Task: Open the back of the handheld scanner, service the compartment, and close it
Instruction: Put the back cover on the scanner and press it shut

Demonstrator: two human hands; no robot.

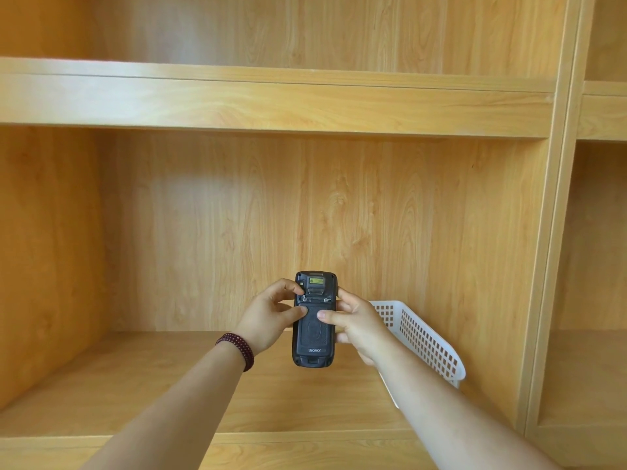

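The scanner [314, 319] is held upright in the air in front of the lower shelf [142, 374], its dark back facing the person, cover still on, with the word "urovo" near the bottom and a yellowish window at the top. It sits between both hands. The left hand [271, 318] grips its left edge, fingers curled, thumb pressed on the back cover just below the two small latches, one fingertip touching the left latch. The right hand [356, 322] clasps the right edge, thumb laid flat across the cover's upper middle, the other fingers wrapped behind out of sight. A dark red bead bracelet [237, 349] circles the left wrist. Just behind the right hand, a white perforated basket [427, 344] rests on the shelf by the right upright of the wooden shelving [539, 252].
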